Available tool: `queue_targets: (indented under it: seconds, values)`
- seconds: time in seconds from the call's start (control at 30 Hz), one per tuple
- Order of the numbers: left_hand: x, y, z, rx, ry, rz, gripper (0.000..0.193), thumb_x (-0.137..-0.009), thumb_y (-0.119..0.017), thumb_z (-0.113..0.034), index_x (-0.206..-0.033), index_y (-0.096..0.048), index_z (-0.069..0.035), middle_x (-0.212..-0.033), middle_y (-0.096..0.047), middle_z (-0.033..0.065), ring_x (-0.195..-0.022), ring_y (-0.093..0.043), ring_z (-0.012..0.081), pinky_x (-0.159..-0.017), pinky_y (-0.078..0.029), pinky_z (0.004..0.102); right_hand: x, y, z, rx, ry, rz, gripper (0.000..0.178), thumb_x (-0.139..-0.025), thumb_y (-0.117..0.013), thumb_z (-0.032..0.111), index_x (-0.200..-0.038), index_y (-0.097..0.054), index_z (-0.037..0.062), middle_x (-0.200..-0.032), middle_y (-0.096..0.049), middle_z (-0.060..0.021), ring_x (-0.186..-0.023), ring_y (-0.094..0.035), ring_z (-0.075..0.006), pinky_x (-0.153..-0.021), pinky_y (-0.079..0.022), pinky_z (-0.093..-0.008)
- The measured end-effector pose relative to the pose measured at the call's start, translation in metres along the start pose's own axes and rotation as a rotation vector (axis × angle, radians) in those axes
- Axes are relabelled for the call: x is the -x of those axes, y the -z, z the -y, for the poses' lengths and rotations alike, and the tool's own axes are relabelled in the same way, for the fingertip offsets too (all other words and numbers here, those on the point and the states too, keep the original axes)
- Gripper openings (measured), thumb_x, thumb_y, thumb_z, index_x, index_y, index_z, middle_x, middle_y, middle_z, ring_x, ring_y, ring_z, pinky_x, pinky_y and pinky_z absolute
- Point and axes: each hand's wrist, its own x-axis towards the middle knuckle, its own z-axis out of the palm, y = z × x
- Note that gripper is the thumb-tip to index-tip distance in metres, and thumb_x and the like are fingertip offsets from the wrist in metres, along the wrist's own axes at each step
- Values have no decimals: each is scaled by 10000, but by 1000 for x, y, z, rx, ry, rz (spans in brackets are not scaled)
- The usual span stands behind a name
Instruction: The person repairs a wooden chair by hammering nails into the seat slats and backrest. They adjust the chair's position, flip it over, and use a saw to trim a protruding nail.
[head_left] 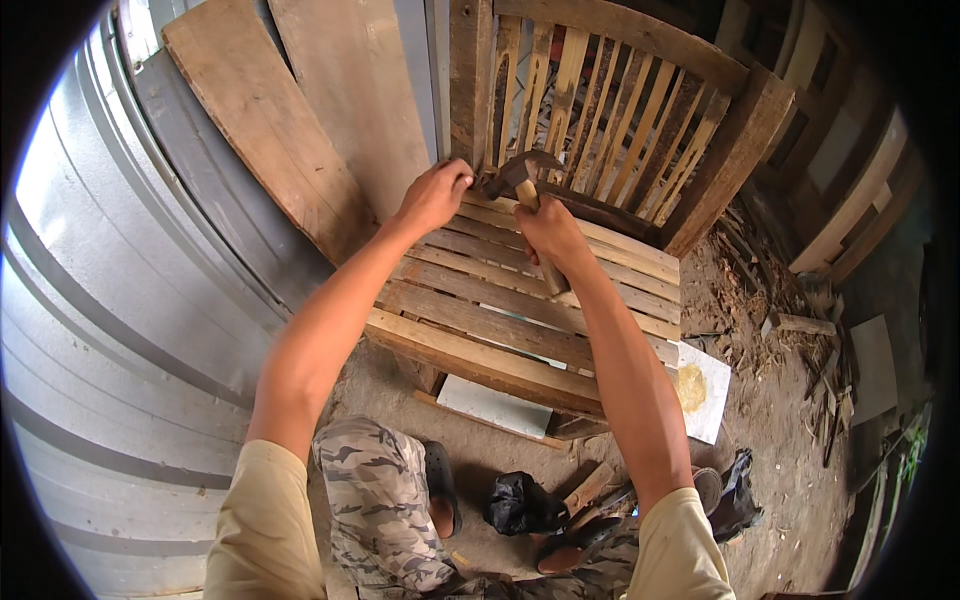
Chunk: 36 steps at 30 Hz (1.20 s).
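Observation:
A wooden chair with a slatted seat (487, 322) and a slatted backrest (622, 32) stands in front of me. My right hand (553, 236) is wrapped round the wooden handle of a hammer (520, 172). Its dark metal head is raised just above the seat's rear left part, close to the backrest. My left hand (436, 197) is beside the hammer head, at the foot of the backrest's left post (470, 85). Its fingers are pinched together; whatever they hold, if anything, is too small or hidden to name.
Wide planks (265, 130) lean behind the chair's left side, beside a grey corrugated metal wall (120, 390). A black plastic bag (522, 503) lies on the ground near my feet. A stained white board (705, 392) and wood scraps (765, 285) lie on the right.

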Motion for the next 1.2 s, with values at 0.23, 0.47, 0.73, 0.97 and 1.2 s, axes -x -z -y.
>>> queue_targets:
  seconds: [0.23,0.47,0.73,0.97,1.2]
  values:
    - [-1,-11,-1,276,158,-157,250,-981,-621,-216,-1137,-633,-21,-1058,-709,119,-948,-662,230,-860,-506,358,4,0,7,-37,-10,21,321,-956,-554,213,-1024,-541,-101,-596,-569,-99,-469,-589,-204,-427,-479,-365]
    - [-3,-19,7,191,216,-147,188,-944,-650,-206,-1084,-679,-84,-1051,-722,93,-964,-680,263,-859,-514,378,-2,0,-2,-83,-1,20,312,-964,-554,205,-1024,-526,-101,-601,-555,-87,-481,-575,-188,-418,-471,-359]
    - [-5,-21,23,310,204,-44,186,-934,-675,-174,-1062,-709,-43,-968,-728,83,-917,-665,185,-851,-510,341,-4,0,-2,-81,-33,23,330,-944,-563,208,-1047,-566,-105,-599,-591,-108,-478,-603,-213,-448,-483,-369]
    - [-3,-17,16,276,232,-44,227,-927,-688,-215,-1079,-720,-48,-996,-733,103,-950,-674,209,-867,-509,354,-5,-1,-5,-93,-31,7,333,-931,-575,206,-1045,-592,-107,-608,-618,-121,-480,-621,-227,-460,-500,-367]
    - [-5,-18,20,258,243,-59,232,-926,-683,-224,-1080,-723,-55,-1005,-734,112,-967,-679,240,-870,-509,364,-1,0,1,-87,-34,18,316,-930,-578,197,-1038,-587,-100,-627,-614,-122,-500,-622,-226,-462,-511,-366]
